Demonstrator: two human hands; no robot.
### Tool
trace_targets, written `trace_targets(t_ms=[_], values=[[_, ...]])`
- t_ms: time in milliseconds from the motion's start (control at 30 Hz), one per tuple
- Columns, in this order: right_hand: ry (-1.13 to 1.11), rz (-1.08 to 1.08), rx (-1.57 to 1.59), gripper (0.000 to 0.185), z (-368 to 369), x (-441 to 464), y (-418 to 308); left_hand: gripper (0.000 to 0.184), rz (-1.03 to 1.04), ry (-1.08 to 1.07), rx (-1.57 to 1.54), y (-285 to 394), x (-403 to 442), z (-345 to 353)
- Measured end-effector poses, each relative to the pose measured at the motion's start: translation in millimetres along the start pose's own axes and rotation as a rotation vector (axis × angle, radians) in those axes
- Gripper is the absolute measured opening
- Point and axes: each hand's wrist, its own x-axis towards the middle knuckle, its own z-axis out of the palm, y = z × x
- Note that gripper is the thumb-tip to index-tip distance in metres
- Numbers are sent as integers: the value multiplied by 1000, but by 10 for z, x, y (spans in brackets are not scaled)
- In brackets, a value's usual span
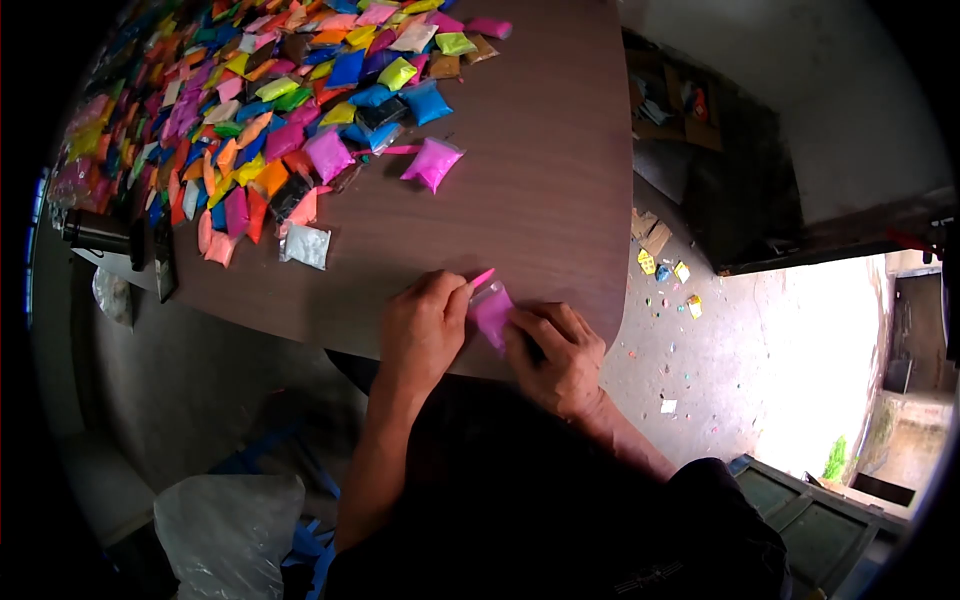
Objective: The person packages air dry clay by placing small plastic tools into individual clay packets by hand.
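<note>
Near the front edge of the table, my left hand (pixel 425 315) is closed, and a short pink stick (pixel 482 278) pokes out from its fingertips. My right hand (pixel 557 350) pinches a small clear packet with pink-purple filling (pixel 491 314) by its side. The packet's upper edge lies close to my left fingers; whether they touch it too I cannot tell. A magenta packet (pixel 433 164) lies apart beyond my hands, beside another thin pink stick (pixel 392 150). To the left lies a white packet (pixel 306 246).
Many colourful small packets (pixel 290 95) are heaped over the far left of the brown table (pixel 540 130). A dark cylinder (pixel 103 238) is at the left edge. Scraps (pixel 648 262) litter the floor on the right, and a plastic bag (pixel 230 530) is at lower left.
</note>
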Motion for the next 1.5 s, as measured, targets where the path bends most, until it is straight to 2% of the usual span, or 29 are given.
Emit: trace_targets(t_ms=[233,433,633,800,1000,1167,1267,1400,1500], values=[[-27,60,-34,31,5,11,-51,10,-32,25,-96,190,-373,-29],[-70,17,-71,34,-11,12,-60,10,-83,59,44,-106,-293,-68],[-45,23,-51,34,11,9,-42,11,-33,85,-130,95,-410,-61],[-56,-2,-67,34,24,6,-12,10,-28,79,4,-53,-345,-26],[-157,-41,-89,40,-88,53,-72,10,-73,239,21,-282,-300,-181],[-233,1,-125,45,-19,243,4,13,-156,302,-128,-401,-338,-307],[-214,63,-200,42,114,642,55,13,-41,355,-98,-489,-340,-245],[-143,18,-230,33,377,1044,186,11,-44,377,-154,-495,-354,-250],[-105,0,-258,38,553,1196,241,11,-13,415,-156,-509,-364,-248]])
